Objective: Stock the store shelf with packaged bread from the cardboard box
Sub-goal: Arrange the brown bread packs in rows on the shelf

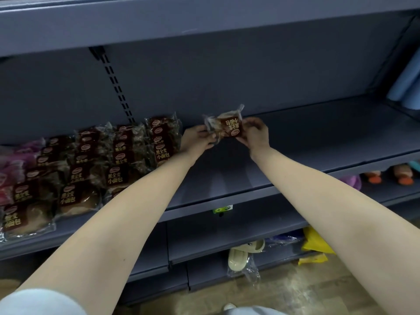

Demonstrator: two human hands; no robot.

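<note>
– Above the shelf (306, 137), the left hand (197, 138) and right hand (254, 133) pinch one bread packet (229, 127) by its ends, label upside down.
– Then I'd turn it round and set it just beside the stocked rows (118, 160), matching their labels.

Bread packs (91, 169) lie in rows on the shelf (318, 144) at left; right of them, toward the back, is one packet (229, 127) (between left hand (197, 139) and right hand (255, 135)).

I read 黑全麦 小面包 on the bread packs (162, 153) at the left end of the shelf (295, 160), and upside down on the held pack (231, 127).
</note>
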